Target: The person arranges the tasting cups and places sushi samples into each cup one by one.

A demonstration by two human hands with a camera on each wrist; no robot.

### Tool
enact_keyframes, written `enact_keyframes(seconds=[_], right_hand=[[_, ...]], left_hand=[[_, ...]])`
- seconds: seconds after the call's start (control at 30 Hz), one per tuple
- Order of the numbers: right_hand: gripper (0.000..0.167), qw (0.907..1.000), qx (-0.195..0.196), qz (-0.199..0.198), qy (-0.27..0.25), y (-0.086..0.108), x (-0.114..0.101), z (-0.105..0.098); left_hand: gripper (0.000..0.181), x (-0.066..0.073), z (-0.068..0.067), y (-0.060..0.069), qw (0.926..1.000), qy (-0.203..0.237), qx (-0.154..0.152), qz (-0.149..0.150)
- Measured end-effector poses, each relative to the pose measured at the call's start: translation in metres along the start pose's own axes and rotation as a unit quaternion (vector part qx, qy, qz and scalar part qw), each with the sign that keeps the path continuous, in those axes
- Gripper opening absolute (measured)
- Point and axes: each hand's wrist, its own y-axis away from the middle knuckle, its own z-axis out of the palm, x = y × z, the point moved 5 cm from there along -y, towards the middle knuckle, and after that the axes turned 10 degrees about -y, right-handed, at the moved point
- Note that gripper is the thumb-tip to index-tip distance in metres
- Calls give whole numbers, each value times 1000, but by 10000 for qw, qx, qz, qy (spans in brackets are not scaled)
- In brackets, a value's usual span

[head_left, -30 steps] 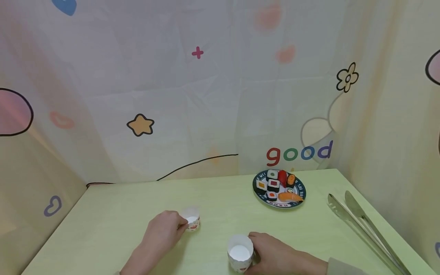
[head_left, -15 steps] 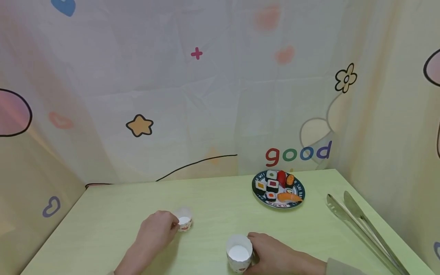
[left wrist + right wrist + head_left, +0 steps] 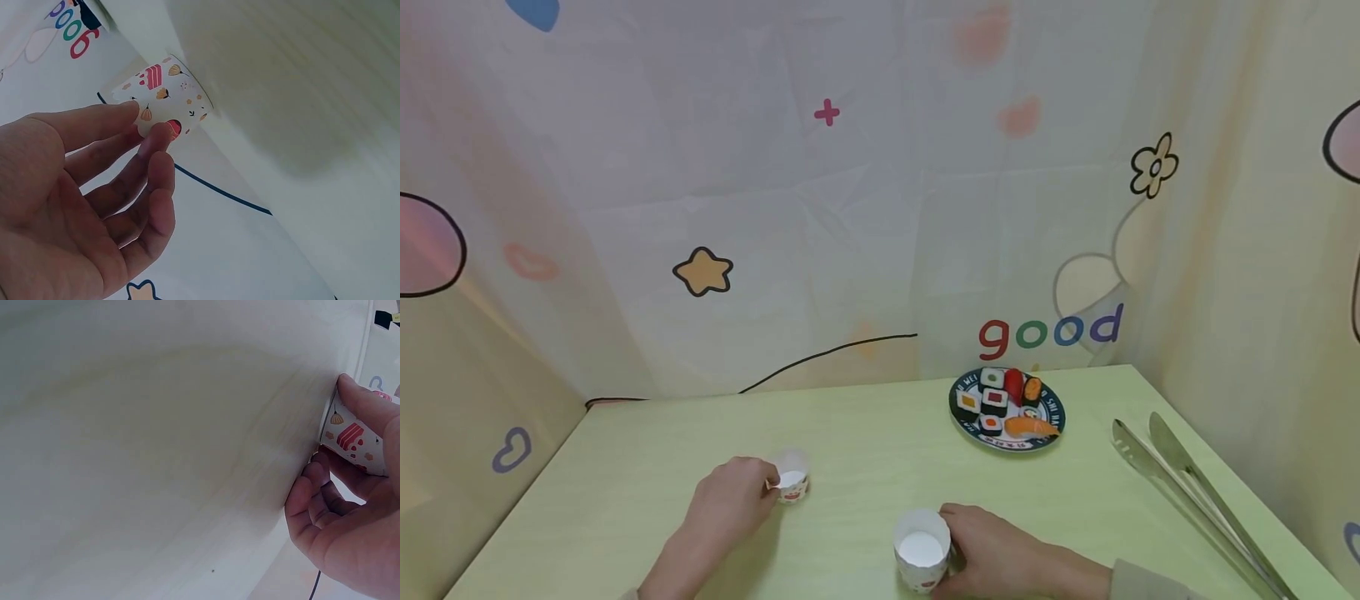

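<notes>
Two small white paper baking cups with printed red and orange patterns stand on the table. The thumb and fingers of my left hand point(image 3: 736, 497) pinch the side of the left cup point(image 3: 793, 483); the left wrist view shows cake and flower-like prints on that cup point(image 3: 165, 94). Nearer the front edge, my right hand point(image 3: 1000, 554) holds the right cup point(image 3: 922, 550) from its right side, thumb and fingers on its wall. In the right wrist view this cup point(image 3: 350, 434) has its base at the table surface. From above, both cups look white inside.
A round blue-rimmed plate point(image 3: 1011, 447) with several sushi pieces point(image 3: 995, 402) lies at the back right. Metal tongs point(image 3: 1195, 492) lie along the right side of the table point(image 3: 647, 467). A printed cloth point(image 3: 820, 250) hangs behind and at both sides.
My left hand has moved left across the table, taking its cup along. My right hand and its cup have stayed in place.
</notes>
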Motion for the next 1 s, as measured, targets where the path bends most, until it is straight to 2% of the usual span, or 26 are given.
enact_keyframes(seconds=[0.2, 0.33, 0.67, 0.83, 1.0], right_hand=[[47, 10000, -16, -15, 1, 0, 0, 0], [46, 10000, -35, 33, -50, 0, 2, 0], [46, 9998, -8, 147, -118, -1, 2, 1], [46, 10000, -13, 80, -41, 0, 0, 0], [46, 10000, -32, 15, 22, 0, -1, 0]], left_hand=[[18, -1, 0, 1, 9998, -166, 96, 7], [29, 2, -1, 3, 9988, -324, 336, 129], [34, 22, -7, 6, 9944, -160, 890, 544], [33, 37, -9, 8, 9928, 9, 882, 807], [38, 51, -9, 12, 9920, 175, 656, 1069]])
